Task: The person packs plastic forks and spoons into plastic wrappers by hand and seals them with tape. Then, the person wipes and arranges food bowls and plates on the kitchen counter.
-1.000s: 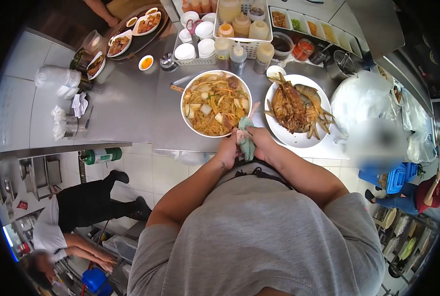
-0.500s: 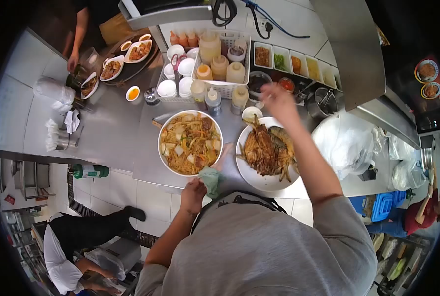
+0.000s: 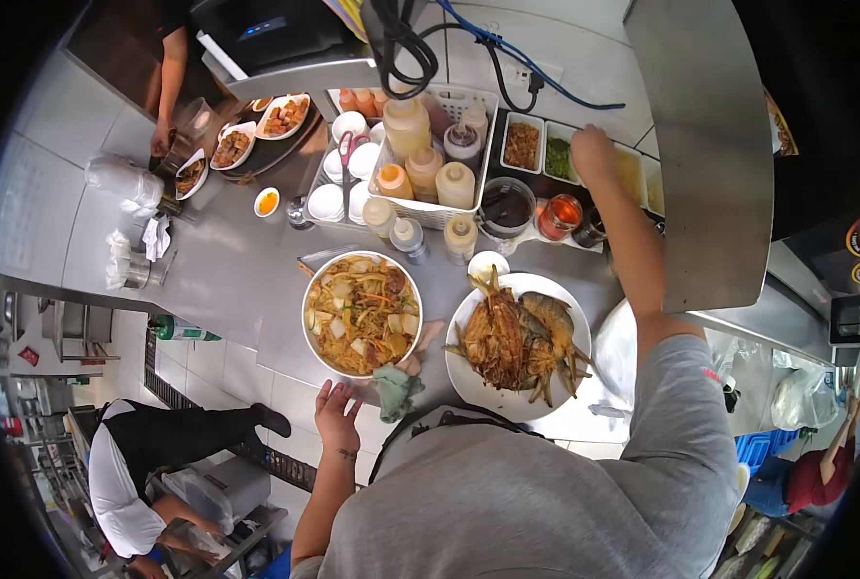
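My left hand (image 3: 337, 417) is at the counter's front edge, palm up with fingers apart and nothing in it. Just right of it lies a crumpled green cloth (image 3: 396, 391), below the white bowl of noodles and vegetables (image 3: 362, 314). My right hand (image 3: 592, 154) reaches to the row of topping trays at the back, over the part between the chopped green topping (image 3: 559, 157) and the yellow topping (image 3: 628, 179). Its fingertips are hidden. Fried fish (image 3: 507, 343) lies on a white oval plate (image 3: 473, 386), with a small white sauce cup (image 3: 488, 265) at its upper edge.
A basket of squeeze bottles (image 3: 430, 159) and stacked white cups (image 3: 326, 203) stand behind the bowl. A metal panel (image 3: 705, 154) hangs at the right of my arm. Filled dishes (image 3: 232, 148) stand back left near another person's hand. Another person (image 3: 126, 482) bends at lower left.
My right hand left the cloth and moved up and over to the topping trays. My left hand let go of the cloth and opened. The view has shifted toward the back of the counter.
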Demonstrator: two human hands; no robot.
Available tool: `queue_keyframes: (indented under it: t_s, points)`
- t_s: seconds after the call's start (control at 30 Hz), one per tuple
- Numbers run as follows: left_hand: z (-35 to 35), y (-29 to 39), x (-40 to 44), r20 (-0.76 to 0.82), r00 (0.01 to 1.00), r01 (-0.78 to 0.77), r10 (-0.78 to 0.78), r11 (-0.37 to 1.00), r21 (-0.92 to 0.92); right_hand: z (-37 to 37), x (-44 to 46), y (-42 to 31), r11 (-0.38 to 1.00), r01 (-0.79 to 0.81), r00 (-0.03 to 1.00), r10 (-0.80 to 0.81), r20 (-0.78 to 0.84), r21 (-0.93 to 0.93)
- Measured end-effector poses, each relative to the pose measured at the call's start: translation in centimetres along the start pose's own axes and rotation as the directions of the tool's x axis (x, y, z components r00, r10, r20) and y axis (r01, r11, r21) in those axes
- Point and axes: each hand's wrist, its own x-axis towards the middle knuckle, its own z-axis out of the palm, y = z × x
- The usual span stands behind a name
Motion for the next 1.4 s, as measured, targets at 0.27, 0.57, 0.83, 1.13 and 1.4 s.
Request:
queue_keyframes:
  t_s: [0.27, 0.57, 0.83, 1.13, 1.4]
  points:
    - [2.3, -0.6, -0.6, 0.038, 0.999, -0.012, 0.010, 0.998, 0.057, 0.3, -2.0, 1.8, 0.967, -0.023, 0.983, -0.024, 0.181, 0.255]
    - [3.2, 1.1, 0.6, 0.078, 0.997, 0.015, -0.010, 0.997, -0.072, 5.8, -0.8, 5.6, 0.772, -0.429, 0.899, 0.313, 0.307, 0.470]
    - [1.8, 1.2, 1.0, 0.261, 0.964, 0.054, -0.046, 0.998, -0.022, 0.4, -5.3, 6.3, 0.858, -0.334, 0.941, 0.330, 0.080, 0.390]
    - [1.8, 1.8, 0.2, 0.160, 0.986, -0.065, 0.041, 0.986, 0.150, -10.7, -10.7, -2.3, 0.798, -0.065, 0.984, 0.151, -0.095, 0.599]
    - [0.9, 3.2, 1.3, 0.124, 0.976, -0.183, 0.179, 0.983, 0.024, -16.0, -15.2, -11.3, 0.523, -0.032, 0.984, -0.131, 0.118, 0.852]
